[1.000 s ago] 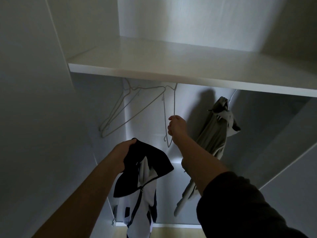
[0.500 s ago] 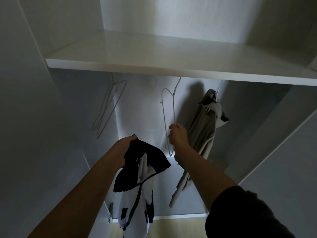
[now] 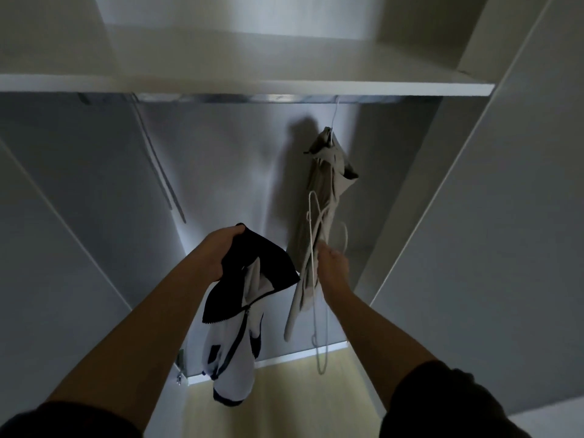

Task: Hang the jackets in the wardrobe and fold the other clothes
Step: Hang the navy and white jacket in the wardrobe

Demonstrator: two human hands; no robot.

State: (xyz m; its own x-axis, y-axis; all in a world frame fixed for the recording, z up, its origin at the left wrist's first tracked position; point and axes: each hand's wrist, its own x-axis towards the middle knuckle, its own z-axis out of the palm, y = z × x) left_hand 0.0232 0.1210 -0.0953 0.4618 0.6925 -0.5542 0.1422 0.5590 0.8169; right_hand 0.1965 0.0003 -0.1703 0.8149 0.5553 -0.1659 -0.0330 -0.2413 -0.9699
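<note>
My left hand (image 3: pixel 218 251) grips the dark collar of a black-and-white zip jacket (image 3: pixel 240 327), which dangles below it inside the wardrobe. My right hand (image 3: pixel 331 260) holds a thin white wire hanger (image 3: pixel 316 279), now off the rail; its hook curls above my fingers and its long loop hangs down past my wrist. Just behind that hand a beige jacket (image 3: pixel 322 210) hangs on its own hanger from the metal rail (image 3: pixel 221 98).
A white shelf (image 3: pixel 252 85) runs across above the rail. Other empty wire hangers (image 3: pixel 161 172) hang at the left of the rail. White wardrobe side panels (image 3: pixel 474 216) close in on both sides. Pale wooden floor (image 3: pixel 284 396) shows below.
My right hand has pulled the wire hanger off the rail and lowered it toward me. The view has tilted down, and the left hand still holds the jacket.
</note>
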